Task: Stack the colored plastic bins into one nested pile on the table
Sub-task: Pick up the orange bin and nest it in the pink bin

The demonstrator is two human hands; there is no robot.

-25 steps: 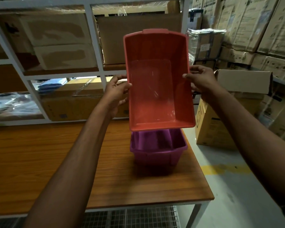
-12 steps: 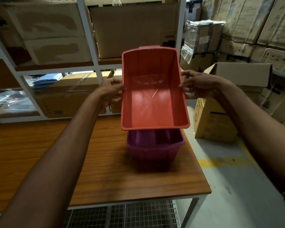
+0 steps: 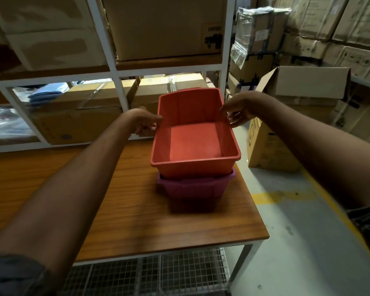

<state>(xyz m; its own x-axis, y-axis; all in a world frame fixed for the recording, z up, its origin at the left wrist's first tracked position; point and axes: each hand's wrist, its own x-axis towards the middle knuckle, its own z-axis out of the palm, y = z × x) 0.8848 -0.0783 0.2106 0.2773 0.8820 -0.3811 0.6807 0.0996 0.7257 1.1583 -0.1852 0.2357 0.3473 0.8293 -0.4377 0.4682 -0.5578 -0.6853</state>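
Both hands reach out from the near edge over the wooden table (image 3: 51,189), forearms bare and a dark sleeve cuff at the near left corner. Left hand (image 3: 144,122) sits at the left rim of the red bin (image 3: 192,142), fingers curled against the outside of the wall and the thumb at the rim; it seems to touch the bin, though how firmly it grips cannot be told. Right hand (image 3: 237,113) is at the far right rim, fingers loosely spread and blurred, tips at or just off the edge, so whether it has hold of the bin cannot be told either.

Upright and open, the red bin sits nested in the purple bin (image 3: 192,186), whose rim and near wall show below it. That purple bin stands on the table near its right edge, toward the far side. Beneath the table top a wire mesh shelf (image 3: 150,276) shows at the near edge, and a white table leg stands at the near right corner.

Right of the table lies a grey concrete floor with a yellow painted line (image 3: 286,195). An open cardboard box (image 3: 297,116) stands on it just past the bins. Behind the table a white-framed shelving rack (image 3: 115,69) holds cardboard cartons and blue bundles, and more cartons are stacked at the far right.
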